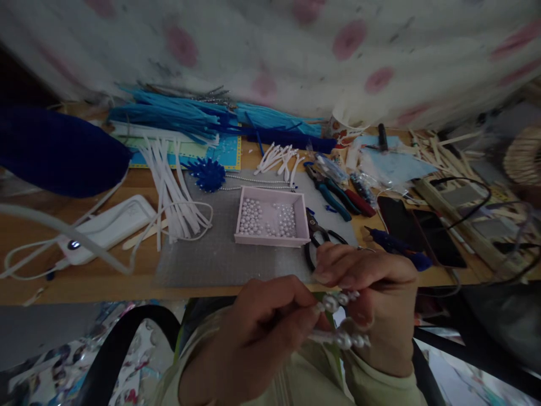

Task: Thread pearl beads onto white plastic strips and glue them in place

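Left hand [264,332], right hand [378,299] — holding pearly beads [331,303]

We see the left hand [257,332] and the right hand [376,293] meet at the beaded piece [332,303], before the near edge of the table [139,290]. Beyond this grip and to its left, the box [270,241] sits on the mat [203,268], with loose beads [252,217] inside. Beyond the right hand, beside the box, we find the scissors [313,225], and behind them the pliers [329,194]. To the right of the grip lie two phones [442,237], side by side. Far to its left is the device [107,231]; between this and the box are the strips [169,192].
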Demonstrator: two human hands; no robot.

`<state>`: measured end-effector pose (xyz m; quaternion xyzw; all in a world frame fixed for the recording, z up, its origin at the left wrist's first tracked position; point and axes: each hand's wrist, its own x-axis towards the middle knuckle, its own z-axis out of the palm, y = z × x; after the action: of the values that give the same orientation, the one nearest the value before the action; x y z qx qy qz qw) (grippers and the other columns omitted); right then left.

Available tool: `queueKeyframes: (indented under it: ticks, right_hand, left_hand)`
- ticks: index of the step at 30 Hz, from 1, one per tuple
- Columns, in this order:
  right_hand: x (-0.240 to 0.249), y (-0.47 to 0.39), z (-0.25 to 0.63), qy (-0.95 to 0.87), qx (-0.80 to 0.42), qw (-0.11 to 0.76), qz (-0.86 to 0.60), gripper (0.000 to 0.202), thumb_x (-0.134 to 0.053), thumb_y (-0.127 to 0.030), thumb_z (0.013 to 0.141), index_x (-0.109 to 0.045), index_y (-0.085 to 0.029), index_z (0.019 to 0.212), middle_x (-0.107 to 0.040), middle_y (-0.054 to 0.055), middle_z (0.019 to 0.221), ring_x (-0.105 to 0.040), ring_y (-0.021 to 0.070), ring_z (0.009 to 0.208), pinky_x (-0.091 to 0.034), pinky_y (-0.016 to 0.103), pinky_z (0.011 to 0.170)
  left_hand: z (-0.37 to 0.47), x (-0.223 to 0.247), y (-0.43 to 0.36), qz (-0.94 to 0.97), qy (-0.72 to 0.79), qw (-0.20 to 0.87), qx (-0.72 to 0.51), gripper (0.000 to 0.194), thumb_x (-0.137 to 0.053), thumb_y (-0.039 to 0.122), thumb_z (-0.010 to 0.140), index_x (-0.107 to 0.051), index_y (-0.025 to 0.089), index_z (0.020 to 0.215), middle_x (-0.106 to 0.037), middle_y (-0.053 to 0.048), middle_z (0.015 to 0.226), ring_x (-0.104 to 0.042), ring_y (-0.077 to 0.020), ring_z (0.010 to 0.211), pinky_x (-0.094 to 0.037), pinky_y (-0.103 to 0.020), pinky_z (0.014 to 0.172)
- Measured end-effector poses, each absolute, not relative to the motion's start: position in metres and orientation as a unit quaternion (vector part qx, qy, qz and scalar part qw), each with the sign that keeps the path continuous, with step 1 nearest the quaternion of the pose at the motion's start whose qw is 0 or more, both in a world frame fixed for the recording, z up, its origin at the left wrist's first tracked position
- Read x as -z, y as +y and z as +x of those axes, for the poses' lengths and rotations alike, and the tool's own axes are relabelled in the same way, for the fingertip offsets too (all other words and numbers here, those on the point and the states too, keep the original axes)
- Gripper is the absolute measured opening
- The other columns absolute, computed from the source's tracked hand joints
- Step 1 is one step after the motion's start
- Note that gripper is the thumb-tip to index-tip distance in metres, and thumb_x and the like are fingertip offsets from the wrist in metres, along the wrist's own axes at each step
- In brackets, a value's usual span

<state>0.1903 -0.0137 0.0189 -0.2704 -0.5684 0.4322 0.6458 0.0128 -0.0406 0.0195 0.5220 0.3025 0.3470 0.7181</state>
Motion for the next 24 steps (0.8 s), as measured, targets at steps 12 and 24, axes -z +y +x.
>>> queueKeyframes:
  ticks: [12, 24]
  right_hand:
    - [-0.030, -0.020, 0.198, -0.610, -0.379, 0.627, -0.302, 0.012, -0.088, -0.029, 0.079, -0.083, -0.023, 0.088, -0.081, 0.001, 0.070, -0.076, 0.0198, 0.064, -0.056, 0.035, 0.064]
    - [-0.049, -0.030, 0.212, -0.691, -0.324, 0.528, -0.374, 0.012, -0.085, -0.026, 0.082, -0.077, -0.019, 0.078, -0.077, 0.001, 0.066, -0.070, 0.0174, 0.060, -0.054, 0.036, 0.066]
  left_hand:
    - [0.005, -0.023, -0.041, 0.575, 0.337, 0.673, -0.320, 0.031, -0.054, 0.042, 0.103, -0.072, 0.023, 0.087, -0.057, 0.001, 0.069, -0.046, -0.0135, 0.061, -0.033, -0.028, 0.054]
    - [-0.001, -0.028, -0.038, 0.631, 0.369, 0.625, -0.273, 0.027, -0.055, 0.034, 0.100, -0.072, 0.022, 0.083, -0.064, 0.000, 0.066, -0.052, -0.0129, 0.058, -0.038, -0.024, 0.052]
